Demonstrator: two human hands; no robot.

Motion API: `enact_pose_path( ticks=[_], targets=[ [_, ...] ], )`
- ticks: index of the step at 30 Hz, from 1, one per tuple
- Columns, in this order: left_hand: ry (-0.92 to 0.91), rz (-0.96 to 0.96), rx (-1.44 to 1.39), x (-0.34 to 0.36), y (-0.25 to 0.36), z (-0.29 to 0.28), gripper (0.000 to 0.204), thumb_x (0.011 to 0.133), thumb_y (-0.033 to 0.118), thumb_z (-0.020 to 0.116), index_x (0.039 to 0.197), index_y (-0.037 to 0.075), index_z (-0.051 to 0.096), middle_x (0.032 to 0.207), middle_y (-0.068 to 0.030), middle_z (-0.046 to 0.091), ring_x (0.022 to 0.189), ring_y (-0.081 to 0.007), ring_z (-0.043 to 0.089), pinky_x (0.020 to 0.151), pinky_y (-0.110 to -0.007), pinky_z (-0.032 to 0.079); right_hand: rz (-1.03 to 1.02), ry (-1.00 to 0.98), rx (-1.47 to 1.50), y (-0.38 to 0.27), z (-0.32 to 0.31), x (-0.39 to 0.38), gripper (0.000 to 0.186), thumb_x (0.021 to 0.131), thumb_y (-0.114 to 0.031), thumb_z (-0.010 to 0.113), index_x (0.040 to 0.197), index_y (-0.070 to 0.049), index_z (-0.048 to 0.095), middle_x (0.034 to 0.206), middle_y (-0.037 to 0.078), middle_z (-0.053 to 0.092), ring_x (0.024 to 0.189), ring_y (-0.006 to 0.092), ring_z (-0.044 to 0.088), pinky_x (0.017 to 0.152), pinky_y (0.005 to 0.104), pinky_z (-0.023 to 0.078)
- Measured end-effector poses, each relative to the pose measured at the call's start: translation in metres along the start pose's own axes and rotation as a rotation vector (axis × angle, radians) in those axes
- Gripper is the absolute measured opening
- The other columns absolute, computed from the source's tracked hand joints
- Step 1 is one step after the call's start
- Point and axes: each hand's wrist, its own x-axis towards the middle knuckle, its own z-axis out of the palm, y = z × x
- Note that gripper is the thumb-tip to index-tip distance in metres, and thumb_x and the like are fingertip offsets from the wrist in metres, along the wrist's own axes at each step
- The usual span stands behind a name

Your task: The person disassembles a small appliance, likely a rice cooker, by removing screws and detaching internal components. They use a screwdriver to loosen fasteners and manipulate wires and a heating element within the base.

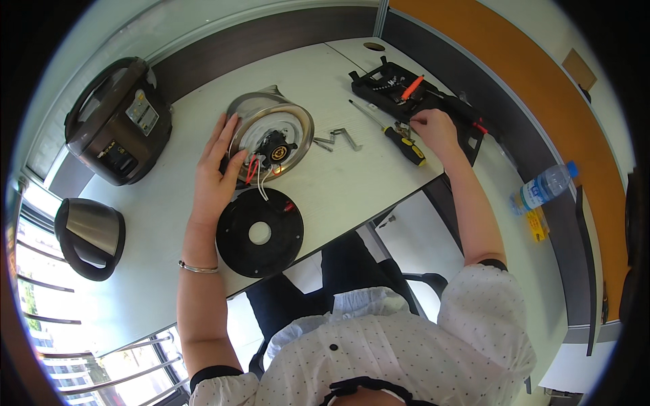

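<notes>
A metal electric kettle [309, 142] lies on the table with its underside facing me, showing a black round connector [276, 147] and red and white wires. Against its left side rests my left hand [218, 162], fingers along the wall and thumb at the rim, holding it. The black round base cover [237, 233], with a hole in its middle, lies just nearer to me. Over at the tool case, my right hand [437, 128] has its fingertips pinched together above small metal bits [402, 127]; what is between them is too small to tell.
Right of the kettle lie hex keys [349, 138] and a yellow-black screwdriver [406, 147]. The black tool case [376, 86] holds an orange-handled tool [413, 88]. A rice cooker [122, 125] and another kettle [91, 230] stand left. A water bottle [545, 186] lies far right.
</notes>
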Motion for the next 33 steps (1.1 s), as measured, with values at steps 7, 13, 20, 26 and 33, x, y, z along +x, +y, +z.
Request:
enact_pose_path(
  ticks=[7,13,20,26,33],
  targets=[
    [-0.028,0.006,0.051,-0.001,0.0,-0.002,0.052,0.089,0.004,0.058,0.139,0.007,0.045,0.145,-0.0164,0.04,0.128,-0.0262,0.046,0.101,-0.033,0.041,0.041,-0.215,-0.078,-0.002,0.01,0.019,0.015,0.075,-0.017,0.067,0.087,-0.014,0.075,0.092,0.01,0.07,0.088,0.0272,0.067,0.076,0.0378,0.053],
    [-0.04,-0.001,0.049,0.0,0.002,-0.002,0.052,0.09,0.004,0.057,0.14,0.007,0.043,0.146,-0.0156,0.04,0.128,-0.025,0.045,0.102,-0.033,0.04,0.089,-0.272,-0.131,-0.005,0.021,0.03,0.015,0.074,-0.016,0.068,0.088,-0.015,0.075,0.094,0.01,0.07,0.091,0.0281,0.067,0.078,0.0378,0.054],
    [-0.028,0.005,0.078,-0.002,0.001,-0.005,0.053,0.09,0.005,0.057,0.141,0.008,0.043,0.146,-0.0147,0.041,0.127,-0.0245,0.046,0.1,-0.032,0.041,0.098,-0.298,-0.135,-0.016,0.017,0.032,0.019,0.071,-0.018,0.072,0.089,-0.014,0.074,0.097,0.012,0.069,0.092,0.0292,0.067,0.079,0.0393,0.054],
    [0.005,0.021,0.062,-0.001,0.0,-0.003,0.052,0.086,0.007,0.063,0.136,0.013,0.049,0.142,-0.0202,0.042,0.123,-0.0333,0.051,0.096,-0.036,0.046,0.061,-0.316,-0.171,-0.018,0.023,0.035,0.021,0.071,-0.023,0.074,0.088,-0.01,0.072,0.097,0.014,0.069,0.093,0.0317,0.066,0.079,0.0414,0.053],
    [0.017,0.056,0.08,-0.001,-0.003,-0.003,0.053,0.085,0.01,0.065,0.136,0.013,0.05,0.141,-0.0214,0.043,0.123,-0.0368,0.049,0.098,-0.037,0.044,0.075,-0.357,-0.235,-0.028,0.025,0.038,0.022,0.077,-0.02,0.07,0.093,-0.005,0.069,0.101,0.016,0.068,0.096,0.0333,0.065,0.082,0.0421,0.053]
  ],
)
